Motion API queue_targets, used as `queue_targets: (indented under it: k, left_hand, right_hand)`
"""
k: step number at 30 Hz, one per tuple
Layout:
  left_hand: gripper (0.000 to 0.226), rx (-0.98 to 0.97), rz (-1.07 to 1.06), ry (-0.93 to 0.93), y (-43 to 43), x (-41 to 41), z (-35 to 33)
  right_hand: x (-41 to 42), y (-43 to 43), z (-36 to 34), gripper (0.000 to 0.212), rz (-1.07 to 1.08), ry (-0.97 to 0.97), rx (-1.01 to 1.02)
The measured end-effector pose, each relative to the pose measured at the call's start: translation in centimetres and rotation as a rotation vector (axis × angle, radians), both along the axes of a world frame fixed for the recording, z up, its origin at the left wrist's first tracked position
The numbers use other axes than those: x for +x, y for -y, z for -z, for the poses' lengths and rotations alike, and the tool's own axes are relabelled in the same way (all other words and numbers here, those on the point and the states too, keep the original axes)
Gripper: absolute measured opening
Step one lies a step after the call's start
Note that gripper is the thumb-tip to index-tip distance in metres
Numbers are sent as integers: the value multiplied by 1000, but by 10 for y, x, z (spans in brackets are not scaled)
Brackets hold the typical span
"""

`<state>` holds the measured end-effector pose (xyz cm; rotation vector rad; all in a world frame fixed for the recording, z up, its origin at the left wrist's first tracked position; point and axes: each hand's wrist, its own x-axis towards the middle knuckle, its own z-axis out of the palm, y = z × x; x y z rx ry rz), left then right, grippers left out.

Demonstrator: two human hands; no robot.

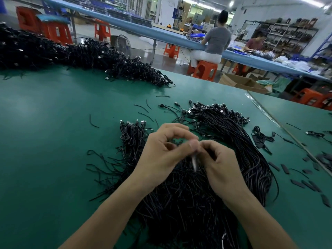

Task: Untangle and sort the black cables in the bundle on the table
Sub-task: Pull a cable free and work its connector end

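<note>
— So, why held both hands so close over the bundle [179,203]?
— Probably to work one strand free. Brought the left hand [161,151] and the right hand [221,164] fingertip to fingertip, just above the middle of the heap, on the near part of the green table [53,141].
— Clamped on what?
— Pinched a thin pale sliver [194,161] between them, fingers of both curled in round it. Too blurred to tell whether a cable tip, a tie or a tool.
— And why left the fanned bunch [233,126] off to the right?
— Judged as the sorted lot: lay with plugs lined up at the far end and strands side by side, touching the tangle at the near end. Likewise a smaller bunch [133,135] just beside the left hand, plugs also at the far side.
— Looked how, the tangle itself?
— Matte black, thin, stiff-looking. Crossed every way, with cut ends sticking out to the left like bristles. Spread from under the wrists down to the lower edge of view.
— Much left to do?
— Plenty, by the look of it. Showed also a far larger pile [71,54] along the far left of the table, with short offcuts [141,107] scattered on the green between.
</note>
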<state>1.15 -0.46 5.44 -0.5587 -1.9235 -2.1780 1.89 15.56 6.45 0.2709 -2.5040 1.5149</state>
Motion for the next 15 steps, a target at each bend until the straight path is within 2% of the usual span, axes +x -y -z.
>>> queue_targets:
  k: [1, 3, 8, 12, 15]
  left_hand:
    - [21, -95, -58, 3, 1, -1, 3]
    - [32, -166, -132, 6, 0, -3, 9]
    - [26, -160, -157, 86, -6, -3, 13]
    - [10, 25, -29, 156, -6, -3, 9]
    - [15, 220, 37, 215, -4, -3, 4]
  right_hand:
    - [-1, -3, -2, 16, 2, -15, -30]
    - [0, -5, -4, 15, 6, -63, -48]
    - [4, 2, -7, 14, -7, -138, -13]
    - [6, 5, -7, 11, -58, -120, -31]
    - [6, 4, -3, 17, -81, -111, 46]
